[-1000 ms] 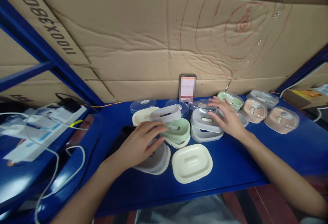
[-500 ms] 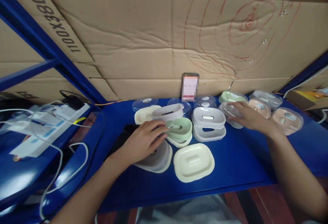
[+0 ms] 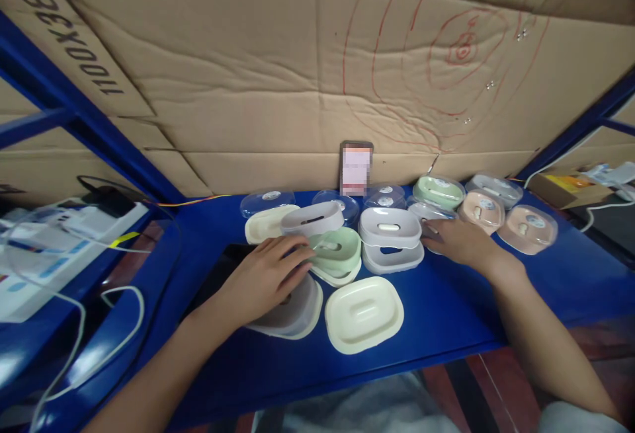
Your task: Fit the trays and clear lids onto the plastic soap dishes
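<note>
My left hand (image 3: 262, 277) hovers over a soap box with a translucent lid (image 3: 303, 311), its fingers apart. Those fingertips reach the edge of a light green soap dish (image 3: 342, 251); whether they touch it I cannot tell. My right hand (image 3: 466, 244) is low over a clear lid (image 3: 421, 208), fingers stretched toward the right side of a stacked pair of grey-white soap dishes (image 3: 391, 225). Any contact there is hidden. In front lies a cream soap dish piece (image 3: 364, 314). Behind the left hand are a grey-white dish ring (image 3: 312, 218) and a cream dish (image 3: 268, 225).
Peach soap boxes (image 3: 528, 228) and a lidded green one (image 3: 439, 192) stand at the right. Clear lids (image 3: 268, 203) lie along the back. A phone (image 3: 356, 168) leans on the cardboard wall (image 3: 248, 89). At left are a power strip (image 3: 74, 248) and cables.
My right hand has moved slightly left and down, from over the clear lid toward the grey-white stack. My left hand keeps its place by the green dish. The view has shifted a little right.
</note>
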Tool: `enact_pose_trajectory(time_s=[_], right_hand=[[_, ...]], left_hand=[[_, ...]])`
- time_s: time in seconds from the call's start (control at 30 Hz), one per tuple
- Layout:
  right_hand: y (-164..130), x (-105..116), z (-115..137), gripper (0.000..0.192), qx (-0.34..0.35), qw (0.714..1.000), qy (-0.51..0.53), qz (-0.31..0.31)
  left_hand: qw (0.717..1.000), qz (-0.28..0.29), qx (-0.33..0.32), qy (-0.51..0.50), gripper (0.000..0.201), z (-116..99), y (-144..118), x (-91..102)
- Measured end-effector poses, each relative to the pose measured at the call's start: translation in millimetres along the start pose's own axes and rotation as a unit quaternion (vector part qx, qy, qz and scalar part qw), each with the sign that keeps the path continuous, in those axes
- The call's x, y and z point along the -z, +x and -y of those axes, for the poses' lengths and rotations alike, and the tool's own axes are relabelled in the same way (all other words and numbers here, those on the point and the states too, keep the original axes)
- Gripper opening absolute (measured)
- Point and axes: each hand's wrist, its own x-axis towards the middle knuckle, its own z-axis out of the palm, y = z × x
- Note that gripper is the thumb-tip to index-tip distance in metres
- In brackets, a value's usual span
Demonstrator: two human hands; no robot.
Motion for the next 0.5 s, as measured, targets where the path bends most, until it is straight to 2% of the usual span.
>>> enact_pose_trajectory(time_s=[0.07, 0.17, 0.3, 0.4, 0.5], right_hand=[[0, -5, 2, 0.034, 0.010, 1.000, -0.013, 0.008], [3, -4, -8, 0.040, 0.011, 1.000, -0.018, 0.008], [7, 3, -19, 0.048, 0.025, 0.996, 0.049, -0.075], [13, 4, -9, 0.049, 0.099, 0.980, 0.102, -0.141], [19, 4, -3, 0.042, 0.190, 0.949, 0.161, -0.195]], left_hand=[[1.000, 0.000, -0.001, 0.001, 0.029, 0, 0, 0.2], [1.000, 0.000, 0.001, 0.007, 0.028, 0, 0, -0.1], [1.000, 0.001, 0.002, 0.011, 0.028, 0, 0, -0.4], [1.000, 0.001, 0.003, 0.014, 0.029, 0, 0, 0.3], [1.000, -0.003, 0.001, 0.017, 0.030, -1, 0, 0.6]])
